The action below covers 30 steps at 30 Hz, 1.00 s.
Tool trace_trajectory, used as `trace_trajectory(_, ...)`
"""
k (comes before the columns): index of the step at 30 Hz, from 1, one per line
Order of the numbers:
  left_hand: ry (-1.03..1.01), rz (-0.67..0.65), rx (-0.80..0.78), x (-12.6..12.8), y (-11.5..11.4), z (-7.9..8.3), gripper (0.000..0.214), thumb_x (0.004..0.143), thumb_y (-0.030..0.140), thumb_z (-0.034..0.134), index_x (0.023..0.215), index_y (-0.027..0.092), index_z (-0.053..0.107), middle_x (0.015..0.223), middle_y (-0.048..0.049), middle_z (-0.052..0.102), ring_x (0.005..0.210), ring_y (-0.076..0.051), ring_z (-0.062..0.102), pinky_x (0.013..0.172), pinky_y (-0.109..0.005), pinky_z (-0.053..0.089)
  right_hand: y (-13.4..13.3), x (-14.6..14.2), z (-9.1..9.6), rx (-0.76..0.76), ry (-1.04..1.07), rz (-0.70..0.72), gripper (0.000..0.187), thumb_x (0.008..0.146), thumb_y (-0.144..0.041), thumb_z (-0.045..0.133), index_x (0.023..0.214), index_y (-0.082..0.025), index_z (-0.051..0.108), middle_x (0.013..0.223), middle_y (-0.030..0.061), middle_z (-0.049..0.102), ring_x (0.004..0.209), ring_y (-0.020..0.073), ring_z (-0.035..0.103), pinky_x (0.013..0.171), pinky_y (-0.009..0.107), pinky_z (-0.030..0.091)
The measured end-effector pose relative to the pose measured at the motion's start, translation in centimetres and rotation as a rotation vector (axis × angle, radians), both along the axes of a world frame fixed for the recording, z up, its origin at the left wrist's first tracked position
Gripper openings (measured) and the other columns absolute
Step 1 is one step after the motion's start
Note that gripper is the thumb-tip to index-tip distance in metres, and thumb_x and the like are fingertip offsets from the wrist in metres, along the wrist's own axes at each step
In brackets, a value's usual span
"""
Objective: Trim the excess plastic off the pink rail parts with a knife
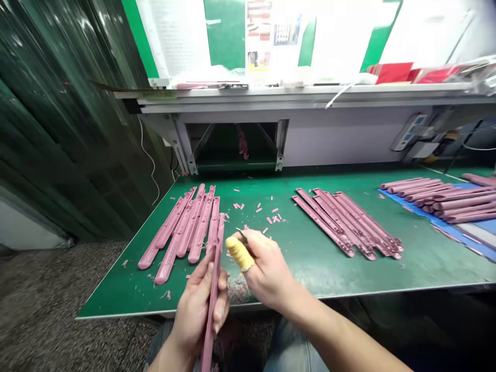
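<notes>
My left hand is closed around a long pink plastic strip, holding it edge-up over the near edge of the green table. My right hand is closed on a small knife, whose thin blade points toward the strip. A yellow finger guard covers my right thumb. Just left of the strip lies a pile of pink strips of the same kind.
Another pile of pink strips lies right of centre, and more pink strips rest on a blue sheet at far right. Pink trimmings litter the mat. A shelf runs along the back; dark green curtain hangs left.
</notes>
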<state>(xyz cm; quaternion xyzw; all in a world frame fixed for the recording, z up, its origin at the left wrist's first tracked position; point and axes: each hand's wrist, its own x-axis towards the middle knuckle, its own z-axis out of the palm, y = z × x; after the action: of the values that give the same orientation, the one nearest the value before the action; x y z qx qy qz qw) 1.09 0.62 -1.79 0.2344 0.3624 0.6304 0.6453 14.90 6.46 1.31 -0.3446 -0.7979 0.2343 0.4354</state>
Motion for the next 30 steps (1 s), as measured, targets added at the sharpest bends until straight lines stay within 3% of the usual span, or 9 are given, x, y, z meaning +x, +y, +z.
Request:
trace_trajectory(4, 0.027, 0.028, 0.031, 1.1, -1.2, 0.0, 0.031, 0.073, 0.042, 0.073, 0.101, 0.030, 0.066, 0.060, 0.0073, 0.058, 0.026, -0.002, 0.043, 0.025, -0.010, 0.035, -0.3, -1.0, 0.1, -0.027, 0.001, -0.042, 0.031, 0.097, -0.042, 0.044, 0.077, -0.019, 0.053, 0.069, -0.0014, 0.051, 0.065, 0.0120, 0.045, 0.061, 0.023, 0.032)
trace_trajectory(10, 0.056, 0.067, 0.044, 1.2, -1.6, -0.3, 0.027, 0.073, 0.044, 0.073, 0.096, 0.032, 0.070, 0.056, 0.0064, 0.059, 0.025, -0.003, 0.044, 0.024, -0.010, 0.036, -1.6, -1.0, 0.1, -0.068, -0.016, -0.036, 0.037, 0.098, -0.044, 0.039, 0.073, -0.019, 0.050, 0.069, -0.0009, 0.051, 0.064, 0.0114, 0.045, 0.059, 0.022, 0.033)
trace_trajectory(17, 0.092, 0.084, 0.040, 1.3, -1.8, -0.8, 0.026, 0.073, 0.043, 0.073, 0.095, 0.030, 0.071, 0.053, 0.0062, 0.058, 0.025, -0.003, 0.044, 0.025, -0.010, 0.036, -2.0, -0.6, 0.1, -0.020, 0.015, 0.017, 0.030, 0.100, -0.034, 0.039, 0.079, -0.020, 0.057, 0.071, -0.0013, 0.055, 0.067, 0.0118, 0.046, 0.061, 0.021, 0.034)
trace_trajectory(23, 0.110, 0.088, 0.014, 1.1, -2.1, -1.0, 0.028, 0.076, 0.042, 0.071, 0.101, 0.031, 0.070, 0.054, 0.0055, 0.057, 0.025, -0.003, 0.043, 0.024, -0.011, 0.035, -2.1, -0.1, -0.3, 0.038, -0.155, -0.064, 0.040, 0.100, -0.043, 0.033, 0.088, -0.020, 0.063, 0.072, 0.0017, 0.055, 0.065, 0.0131, 0.048, 0.059, 0.022, 0.034)
trace_trajectory(30, 0.169, 0.105, 0.014, 1.4, -2.7, -0.5, 0.028, 0.075, 0.042, 0.072, 0.098, 0.028, 0.070, 0.054, 0.0048, 0.056, 0.026, -0.003, 0.042, 0.025, -0.011, 0.033, -2.2, 0.9, 0.4, 0.124, -0.305, -0.165, 0.033, 0.097, -0.040, 0.040, 0.078, -0.019, 0.059, 0.070, 0.0006, 0.050, 0.061, 0.0120, 0.044, 0.056, 0.023, 0.029)
